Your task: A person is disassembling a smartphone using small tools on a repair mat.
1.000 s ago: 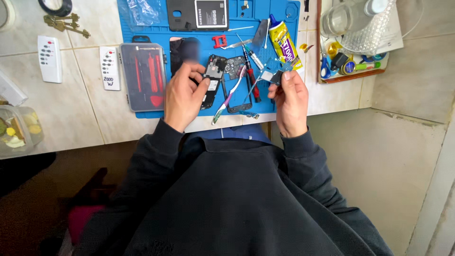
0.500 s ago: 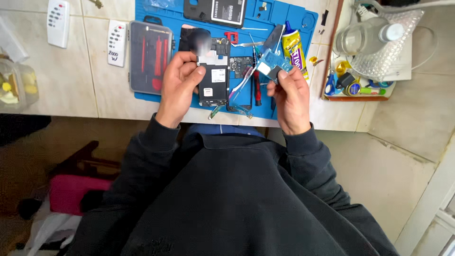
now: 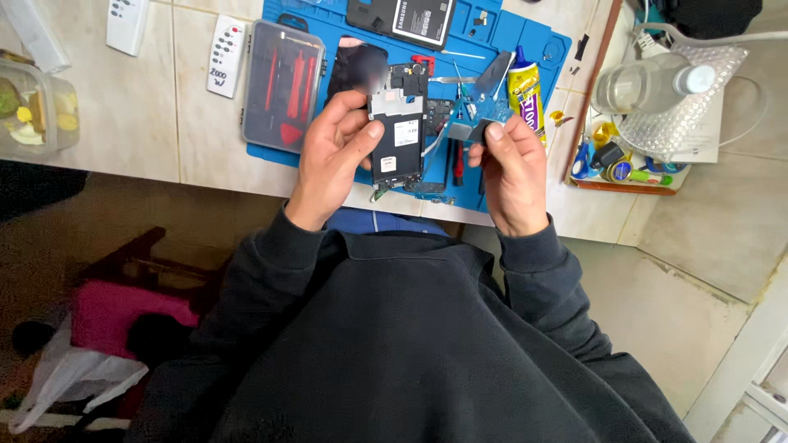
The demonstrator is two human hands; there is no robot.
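An opened phone frame is gripped in the left hand above the blue mat; a small blue part is pinched by the right hand; the back is already off, reassembly judged unfinished; a battery is laid far; a yellow glue tube right; a clear tool case left.

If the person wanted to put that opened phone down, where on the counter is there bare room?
Bare tile lies left of the blue mat, between the clear tool case, the white remote and the food tub. The mat around the left hand and right hand is crowded with tools, a glue tube and a battery.
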